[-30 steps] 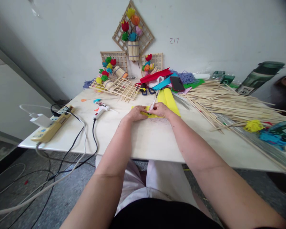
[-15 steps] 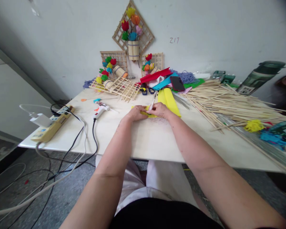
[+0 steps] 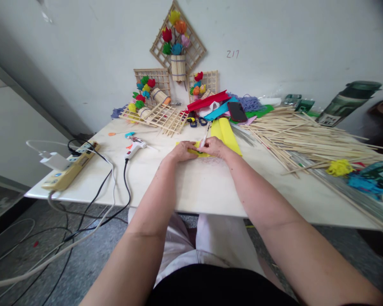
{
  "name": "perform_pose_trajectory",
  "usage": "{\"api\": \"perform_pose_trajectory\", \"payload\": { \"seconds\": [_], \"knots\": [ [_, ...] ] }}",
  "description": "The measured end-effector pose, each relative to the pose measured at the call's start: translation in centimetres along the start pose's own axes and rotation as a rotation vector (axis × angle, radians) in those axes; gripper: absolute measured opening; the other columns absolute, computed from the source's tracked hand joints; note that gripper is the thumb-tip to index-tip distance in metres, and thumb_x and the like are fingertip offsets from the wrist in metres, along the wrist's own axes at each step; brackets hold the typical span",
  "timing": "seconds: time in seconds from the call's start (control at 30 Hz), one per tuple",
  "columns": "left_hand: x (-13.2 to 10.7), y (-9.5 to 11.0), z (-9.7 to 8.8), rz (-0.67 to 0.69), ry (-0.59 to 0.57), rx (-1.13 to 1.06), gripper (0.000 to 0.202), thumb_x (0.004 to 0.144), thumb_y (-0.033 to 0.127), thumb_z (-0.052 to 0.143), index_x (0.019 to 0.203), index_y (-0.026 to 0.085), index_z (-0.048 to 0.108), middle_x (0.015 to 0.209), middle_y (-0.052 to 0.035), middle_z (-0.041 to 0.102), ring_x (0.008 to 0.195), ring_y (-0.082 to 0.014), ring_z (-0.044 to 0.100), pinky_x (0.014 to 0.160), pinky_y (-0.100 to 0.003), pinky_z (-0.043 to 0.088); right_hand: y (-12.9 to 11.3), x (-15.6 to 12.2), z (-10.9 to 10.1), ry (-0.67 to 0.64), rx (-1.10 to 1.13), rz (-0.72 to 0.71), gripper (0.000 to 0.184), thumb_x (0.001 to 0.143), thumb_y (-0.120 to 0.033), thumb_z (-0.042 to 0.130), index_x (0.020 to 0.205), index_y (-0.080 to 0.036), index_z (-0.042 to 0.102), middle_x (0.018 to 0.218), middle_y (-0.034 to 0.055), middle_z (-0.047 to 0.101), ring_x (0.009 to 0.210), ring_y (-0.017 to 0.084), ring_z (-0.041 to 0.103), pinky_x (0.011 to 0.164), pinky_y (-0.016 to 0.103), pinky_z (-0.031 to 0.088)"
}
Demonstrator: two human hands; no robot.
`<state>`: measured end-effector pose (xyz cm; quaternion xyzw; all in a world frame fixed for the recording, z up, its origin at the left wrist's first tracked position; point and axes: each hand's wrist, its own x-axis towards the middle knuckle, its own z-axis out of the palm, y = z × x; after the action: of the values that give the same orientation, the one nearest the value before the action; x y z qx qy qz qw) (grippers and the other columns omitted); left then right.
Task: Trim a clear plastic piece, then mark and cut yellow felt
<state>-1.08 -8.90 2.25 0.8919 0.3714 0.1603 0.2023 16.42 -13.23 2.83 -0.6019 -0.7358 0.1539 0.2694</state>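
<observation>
In the head view my right hand [image 3: 215,147] is closed around a white pen [image 3: 204,138], which stands tilted with its upper end pointing away from me. The pen's lower end meets a yellow sheet [image 3: 193,148] lying on the table. My left hand [image 3: 183,151] rests flat on the left part of that sheet, fingers stretched toward the pen. A small dark spot shows between the hands; I cannot make out what it is. Just behind my right hand lies a larger folded yellow sheet [image 3: 225,134].
A glue gun [image 3: 135,147] and power strip [image 3: 70,166] with cables are on the left. Wooden sticks [image 3: 306,136] spread over the right side. Scissors [image 3: 198,121], a phone [image 3: 236,111] and stick lattices with coloured flowers [image 3: 178,42] are at the back.
Both hands stay in nearly the same place, the right one still around the pen. The view has shifted very slightly.
</observation>
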Motion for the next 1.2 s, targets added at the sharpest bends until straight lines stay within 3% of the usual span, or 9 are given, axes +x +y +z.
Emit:
{"api": "perform_pose_trajectory", "payload": {
  "seconds": [1.2],
  "knots": [
    [-0.2, 0.3, -0.3, 0.007, -0.022, -0.008, 0.037, 0.066, 0.029, 0.064, 0.102, 0.022, 0.07, 0.125, -0.0033, 0.057, 0.115, -0.0199, 0.052, 0.102, -0.026, 0.034, 1.4, 0.6, 0.5, 0.006, 0.118, -0.03, 0.017, 0.068, -0.026, 0.063, 0.074, -0.012, 0.07, 0.066, 0.0019, 0.065, 0.061, 0.012, 0.058, 0.054, 0.018, 0.042]
  ]
}}
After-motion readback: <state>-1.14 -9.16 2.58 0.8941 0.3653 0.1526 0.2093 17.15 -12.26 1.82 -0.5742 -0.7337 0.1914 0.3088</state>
